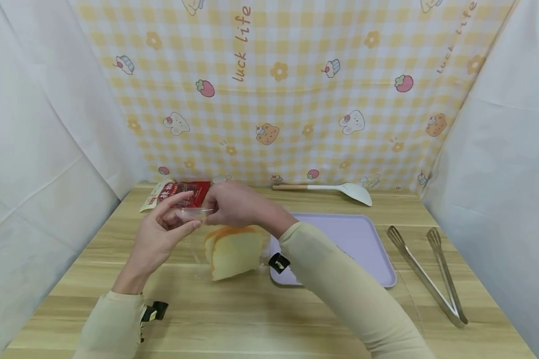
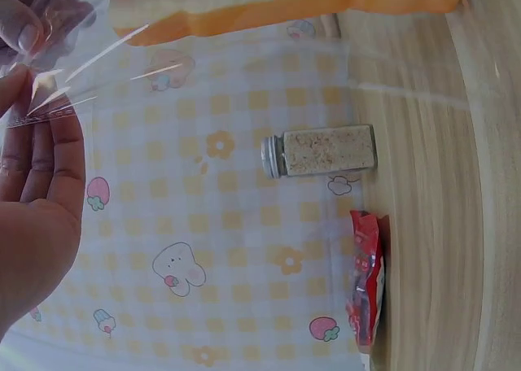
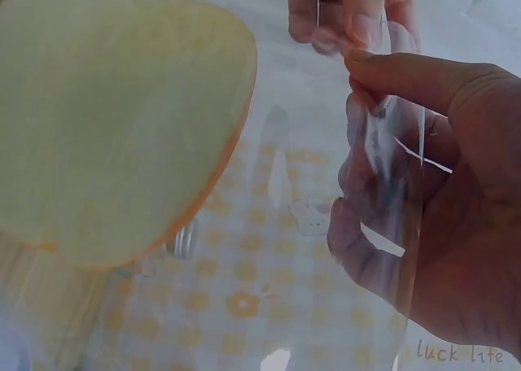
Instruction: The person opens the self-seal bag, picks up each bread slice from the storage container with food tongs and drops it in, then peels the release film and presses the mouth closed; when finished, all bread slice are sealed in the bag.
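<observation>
Two or more slices of bread [image 1: 235, 252] stand in a clear plastic bag [image 1: 194, 214] above the table's middle. My left hand [image 1: 159, 234] pinches the bag's upper edge between thumb and fingers; the film [image 2: 61, 102] glints there in the left wrist view. From the other side my right hand [image 1: 240, 204] grips the same edge, close to the left fingertips. In the right wrist view the bread [image 3: 122, 127] hangs beside the right hand [image 3: 456, 200], with the transparent film [image 3: 391, 151] stretched across the fingers.
Behind the hands lie a red packet [image 1: 197, 192] and a glass jar of beige grains [image 2: 330, 150]. A purple tray [image 1: 341, 224] sits to the right, with a white spatula [image 1: 355, 192] behind it and metal tongs [image 1: 424, 271] beside it.
</observation>
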Tool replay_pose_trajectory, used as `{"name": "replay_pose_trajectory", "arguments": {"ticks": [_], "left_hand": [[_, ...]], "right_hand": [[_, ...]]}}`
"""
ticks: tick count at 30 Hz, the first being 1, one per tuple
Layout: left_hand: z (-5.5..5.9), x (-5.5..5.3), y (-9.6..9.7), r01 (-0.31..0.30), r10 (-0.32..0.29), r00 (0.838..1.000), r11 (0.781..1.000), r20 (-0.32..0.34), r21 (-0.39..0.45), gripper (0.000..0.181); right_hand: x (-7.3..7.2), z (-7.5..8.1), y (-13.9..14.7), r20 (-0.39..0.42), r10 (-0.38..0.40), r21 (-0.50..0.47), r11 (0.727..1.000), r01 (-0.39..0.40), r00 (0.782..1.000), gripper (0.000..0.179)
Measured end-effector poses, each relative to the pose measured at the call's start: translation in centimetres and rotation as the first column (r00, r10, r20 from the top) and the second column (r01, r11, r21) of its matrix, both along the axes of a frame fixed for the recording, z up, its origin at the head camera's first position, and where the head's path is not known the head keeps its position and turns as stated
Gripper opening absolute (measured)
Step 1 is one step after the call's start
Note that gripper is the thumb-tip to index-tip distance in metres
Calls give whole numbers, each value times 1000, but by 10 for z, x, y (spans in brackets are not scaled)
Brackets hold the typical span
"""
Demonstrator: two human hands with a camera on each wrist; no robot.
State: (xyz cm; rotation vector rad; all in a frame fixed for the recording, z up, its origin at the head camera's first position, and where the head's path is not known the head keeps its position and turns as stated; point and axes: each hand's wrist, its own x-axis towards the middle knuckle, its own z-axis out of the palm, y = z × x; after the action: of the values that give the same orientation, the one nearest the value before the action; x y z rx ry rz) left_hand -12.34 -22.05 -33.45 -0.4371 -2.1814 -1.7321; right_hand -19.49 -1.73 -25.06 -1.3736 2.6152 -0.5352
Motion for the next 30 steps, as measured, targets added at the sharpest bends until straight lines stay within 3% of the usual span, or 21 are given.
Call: {"name": "replay_pose_trajectory", "arguments": {"ticks": [6,11,20,27,30], "left_hand": [[0,1,1,-41,40,999,999,-14,-36,59],[-2,1,-1,-79,77,997,993,-27,-83,59],[-3,1,-7,-56,56,998,998,-27,-9,63],[-3,0,-9,-69,69,998,997,-6,-44,64],[-4,-1,-10,-59,59,998,998,3,-19,65]], "right_hand": [[-4,2,13,-30,32,38,999,-31,999,27],[-8,-1,32,3,19,41,999,-19,1000,25],[-18,-9,68,27,-24,23,999,24,999,17],[-23,-15,89,52,-29,3,1000,29,998,18],[-23,-15,95,71,-36,-11,999,37,997,17]]}}
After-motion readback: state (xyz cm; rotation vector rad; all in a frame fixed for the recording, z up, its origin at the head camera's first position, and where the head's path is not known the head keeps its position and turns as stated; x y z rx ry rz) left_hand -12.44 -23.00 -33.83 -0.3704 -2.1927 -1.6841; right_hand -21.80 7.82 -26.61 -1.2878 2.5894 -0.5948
